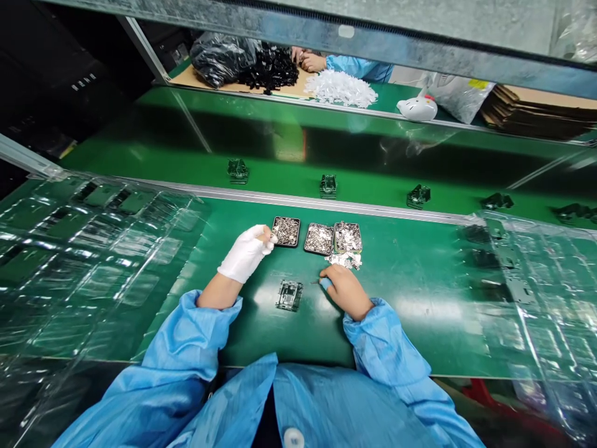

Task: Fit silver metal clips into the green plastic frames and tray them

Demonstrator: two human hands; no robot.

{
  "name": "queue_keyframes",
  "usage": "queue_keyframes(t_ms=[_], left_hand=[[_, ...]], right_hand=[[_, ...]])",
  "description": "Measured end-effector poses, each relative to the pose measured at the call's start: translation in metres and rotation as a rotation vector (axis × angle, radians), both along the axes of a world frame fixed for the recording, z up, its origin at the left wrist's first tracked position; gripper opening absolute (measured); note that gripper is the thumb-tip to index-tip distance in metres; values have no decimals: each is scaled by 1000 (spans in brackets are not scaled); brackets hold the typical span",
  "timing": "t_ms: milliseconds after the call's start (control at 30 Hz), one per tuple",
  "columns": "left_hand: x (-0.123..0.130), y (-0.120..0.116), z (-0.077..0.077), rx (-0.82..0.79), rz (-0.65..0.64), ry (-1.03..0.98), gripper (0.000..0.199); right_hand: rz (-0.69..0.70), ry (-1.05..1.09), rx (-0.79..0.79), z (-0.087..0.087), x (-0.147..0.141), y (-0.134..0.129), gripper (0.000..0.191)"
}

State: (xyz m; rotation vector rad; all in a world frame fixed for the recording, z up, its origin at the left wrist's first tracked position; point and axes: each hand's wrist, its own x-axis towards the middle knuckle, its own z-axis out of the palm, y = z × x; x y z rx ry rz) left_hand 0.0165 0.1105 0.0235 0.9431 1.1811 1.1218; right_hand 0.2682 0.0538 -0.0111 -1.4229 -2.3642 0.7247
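My left hand, in a white glove with bare fingertips, is at the left edge of a small black tray heaped with tiny metal parts. Its thumb and fingers are pinched together; whatever is between them is too small to make out. My right hand has a blue finger cover and curls around a thin tool, of which only a short dark tip shows. Between my hands a dark, frame-like part lies flat on the green bench. Loose silvery pieces lie just beyond my right fingers.
Two more trays of small metal parts, a middle tray and a right tray, stand side by side. Clear plastic blister trays flank me at left and right. Several dark assemblies sit beyond the metal rail. A co-worker's hand is across.
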Motion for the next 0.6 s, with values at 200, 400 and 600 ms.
queue_keyframes(t_ms=[200, 400, 600], left_hand=[[6, -43, 15, 47, -55, 83, 37], [15, -84, 28, 132, -266, 443, 36], [14, -115, 25, 223, -377, 543, 21]], right_hand=[[-141, 567, -122, 23, -18, -5, 17], [10, 797, -330, 51, -60, -19, 21], [120, 945, -785, 42, -56, -30, 39]])
